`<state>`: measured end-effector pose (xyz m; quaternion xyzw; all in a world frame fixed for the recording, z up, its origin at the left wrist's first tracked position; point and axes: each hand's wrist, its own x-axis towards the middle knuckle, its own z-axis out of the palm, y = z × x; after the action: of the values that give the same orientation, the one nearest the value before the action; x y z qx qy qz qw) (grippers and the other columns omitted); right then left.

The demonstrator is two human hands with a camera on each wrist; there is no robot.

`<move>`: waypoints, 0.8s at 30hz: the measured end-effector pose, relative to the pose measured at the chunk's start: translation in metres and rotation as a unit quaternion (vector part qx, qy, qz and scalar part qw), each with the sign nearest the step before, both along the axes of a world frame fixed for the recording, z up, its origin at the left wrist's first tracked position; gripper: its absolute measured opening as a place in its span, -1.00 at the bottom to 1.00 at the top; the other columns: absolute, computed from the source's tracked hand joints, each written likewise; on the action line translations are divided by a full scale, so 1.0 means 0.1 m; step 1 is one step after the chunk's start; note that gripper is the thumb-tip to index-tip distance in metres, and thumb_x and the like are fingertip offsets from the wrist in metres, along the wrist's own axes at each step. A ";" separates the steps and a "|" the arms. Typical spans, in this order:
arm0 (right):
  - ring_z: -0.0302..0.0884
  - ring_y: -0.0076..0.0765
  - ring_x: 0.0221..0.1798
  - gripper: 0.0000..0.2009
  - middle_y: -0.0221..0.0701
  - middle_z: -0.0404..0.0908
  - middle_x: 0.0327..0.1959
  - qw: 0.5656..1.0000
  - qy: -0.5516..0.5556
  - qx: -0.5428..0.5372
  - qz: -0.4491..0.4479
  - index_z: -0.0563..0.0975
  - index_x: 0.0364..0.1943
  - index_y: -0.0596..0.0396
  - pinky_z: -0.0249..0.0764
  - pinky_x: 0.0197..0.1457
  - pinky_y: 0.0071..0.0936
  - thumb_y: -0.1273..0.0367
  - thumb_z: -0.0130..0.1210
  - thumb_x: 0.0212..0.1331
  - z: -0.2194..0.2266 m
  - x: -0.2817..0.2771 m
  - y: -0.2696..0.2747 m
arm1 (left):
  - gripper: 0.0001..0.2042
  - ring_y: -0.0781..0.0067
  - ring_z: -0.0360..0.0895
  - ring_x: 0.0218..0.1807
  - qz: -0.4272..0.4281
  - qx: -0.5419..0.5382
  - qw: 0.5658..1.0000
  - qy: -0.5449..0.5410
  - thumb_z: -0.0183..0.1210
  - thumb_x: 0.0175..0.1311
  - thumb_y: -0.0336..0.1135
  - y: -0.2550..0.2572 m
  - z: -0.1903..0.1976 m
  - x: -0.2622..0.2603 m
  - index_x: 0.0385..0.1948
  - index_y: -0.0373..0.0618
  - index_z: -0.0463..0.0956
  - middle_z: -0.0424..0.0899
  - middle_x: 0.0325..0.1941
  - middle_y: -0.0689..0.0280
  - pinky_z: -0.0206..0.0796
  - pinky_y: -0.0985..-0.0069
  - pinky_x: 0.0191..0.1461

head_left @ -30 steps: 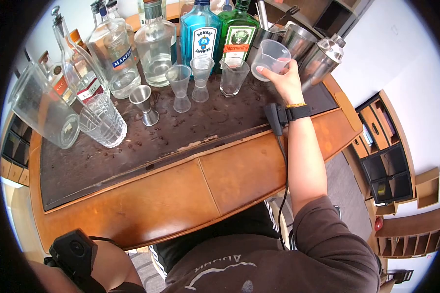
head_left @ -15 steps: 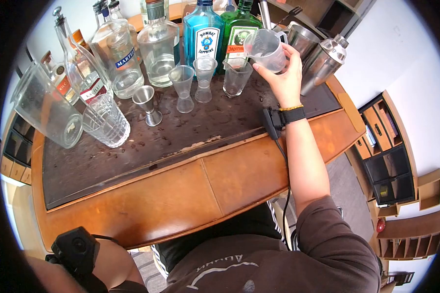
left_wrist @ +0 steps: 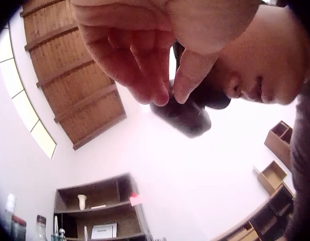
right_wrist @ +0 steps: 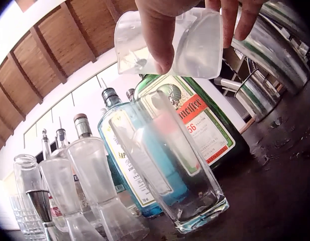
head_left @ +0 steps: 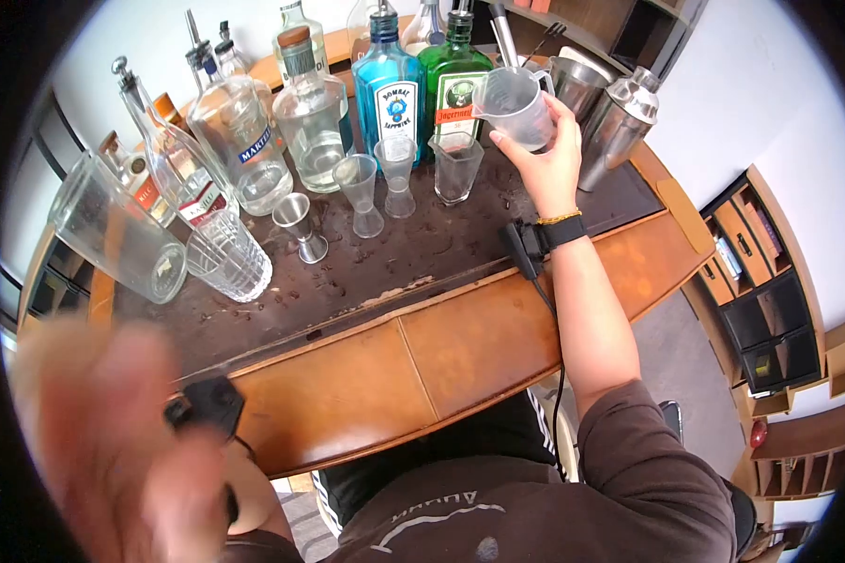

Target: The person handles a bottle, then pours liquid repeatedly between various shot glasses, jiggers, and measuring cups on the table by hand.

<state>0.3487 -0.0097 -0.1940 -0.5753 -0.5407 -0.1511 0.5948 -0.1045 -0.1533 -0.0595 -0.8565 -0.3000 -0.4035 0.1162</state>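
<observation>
My right hand [head_left: 551, 169] grips a clear plastic measuring cup [head_left: 524, 120], held raised and tilted above the table, right of a small spouted glass [head_left: 458, 172]. In the right wrist view my thumb [right_wrist: 162, 47] lies across the cup [right_wrist: 201, 45], with the green Jägermeister bottle [right_wrist: 215, 120] behind it. My left hand [head_left: 113, 422] is a blur at the lower left of the head view. Seen from its own wrist, the left hand [left_wrist: 145, 45] is up by the person's face, fingers loosely bent and thumb near the fingertips; a dark object [left_wrist: 182, 118] shows behind them.
Along the dark tabletop [head_left: 347, 291] stand a metal jigger [head_left: 300, 225], two clear plastic jiggers, a cut-glass tumbler [head_left: 230, 258] and a tall glass vessel [head_left: 127, 230]. Several bottles line the back, including a blue Bombay Sapphire [head_left: 390, 108]. A metal shaker [head_left: 620, 127] stands at the right.
My left hand has come up from the lower left into close view. The cup in my right hand first rose and tipped over, then stayed nearly still. The head view has shifted slightly.
</observation>
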 end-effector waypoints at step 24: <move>0.52 -0.11 0.06 -0.23 -0.16 0.44 0.08 0.950 0.305 0.023 0.065 0.37 0.18 0.03 0.46 0.14 -0.21 0.27 0.51 -0.23 0.02 -0.03 -0.03 | -0.30 0.09 0.56 0.08 -0.076 -0.230 0.889 0.389 0.53 -0.27 -0.28 2.27 -0.50 2.94 0.07 -0.15 0.48 0.63 -0.01 0.08 0.39 0.28 0.16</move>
<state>0.3459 -0.0128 -0.1919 -0.5439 -0.3660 0.0587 0.7528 0.1895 0.0742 -0.1099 -0.9679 -0.2488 0.0346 -0.0076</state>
